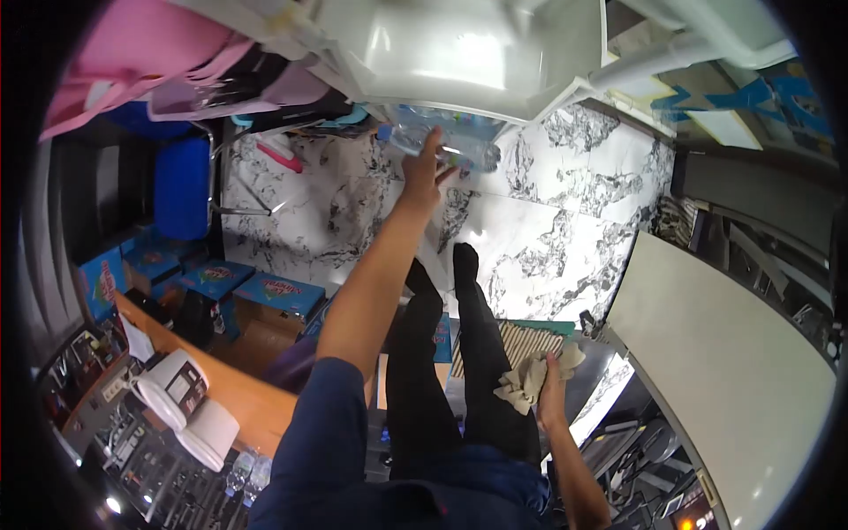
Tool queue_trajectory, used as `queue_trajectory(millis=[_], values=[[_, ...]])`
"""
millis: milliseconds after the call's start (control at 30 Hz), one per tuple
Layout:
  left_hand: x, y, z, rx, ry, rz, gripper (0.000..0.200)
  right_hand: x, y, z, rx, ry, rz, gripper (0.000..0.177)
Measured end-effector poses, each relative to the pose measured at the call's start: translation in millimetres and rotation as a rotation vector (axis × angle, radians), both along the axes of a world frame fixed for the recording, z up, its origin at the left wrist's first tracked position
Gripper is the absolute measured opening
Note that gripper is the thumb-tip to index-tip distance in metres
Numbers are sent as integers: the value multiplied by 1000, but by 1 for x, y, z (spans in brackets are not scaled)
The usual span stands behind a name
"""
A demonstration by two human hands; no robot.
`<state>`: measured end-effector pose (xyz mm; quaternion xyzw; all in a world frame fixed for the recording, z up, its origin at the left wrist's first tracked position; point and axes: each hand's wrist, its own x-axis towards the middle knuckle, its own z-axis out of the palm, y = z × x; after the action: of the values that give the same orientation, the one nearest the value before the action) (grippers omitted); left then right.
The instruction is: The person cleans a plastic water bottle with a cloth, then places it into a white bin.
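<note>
My left hand (pixel 425 170) reaches far forward, its fingers closed around a clear plastic bottle (pixel 477 155) with a blue cap. The bottle lies sideways in the grip, below the front edge of a white cabinet or bin (pixel 424 84). Behind it, more clear plastic shows partly under that edge. Close to my right thigh, my right hand (pixel 552 395) is closed on a crumpled beige cloth (pixel 528 380). The hand hides part of the cloth.
A blue chair (pixel 183 187) and blue printed boxes (pixel 281 291) stand to the left. An orange-brown table (pixel 252 406) holds a white device (pixel 181 393). To the right is a pale tabletop (pixel 715 353). Below, a striped mat (pixel 481 346) lies on the marble-patterned floor (pixel 548 238).
</note>
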<state>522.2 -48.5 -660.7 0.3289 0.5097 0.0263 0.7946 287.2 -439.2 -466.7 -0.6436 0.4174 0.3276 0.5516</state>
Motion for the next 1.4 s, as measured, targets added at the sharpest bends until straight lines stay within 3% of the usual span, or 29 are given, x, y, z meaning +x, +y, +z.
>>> queue_trajectory(millis=[133, 300, 600, 733, 933, 1067, 1233, 1333, 1400], values=[[49, 14, -55, -42, 14, 42, 63, -29, 0, -30, -11, 57, -180, 57], [85, 16, -90, -75, 161, 101, 68, -54, -2, -37, 9, 146, -199, 51], [93, -4, -71, 32, 233, 181, 69, -68, -6, -40, 42, 139, -195, 56], [99, 18, -110, 181, 221, 16, 58, -59, -2, -37, 25, 169, -172, 58], [103, 38, -112, 22, 178, -162, 53, -55, -5, -40, 30, 145, -186, 61], [108, 51, -144, -112, 128, -129, 75, -57, -9, -44, 10, 127, -200, 65], [110, 43, -119, -99, 60, -12, 83, -55, -9, -46, 45, 125, -216, 68], [120, 41, -130, -43, 112, -8, 58, -67, -18, -53, 40, 121, -222, 68], [124, 43, -125, 1, 72, -48, 57, -73, -25, -61, 2, 108, -183, 68]])
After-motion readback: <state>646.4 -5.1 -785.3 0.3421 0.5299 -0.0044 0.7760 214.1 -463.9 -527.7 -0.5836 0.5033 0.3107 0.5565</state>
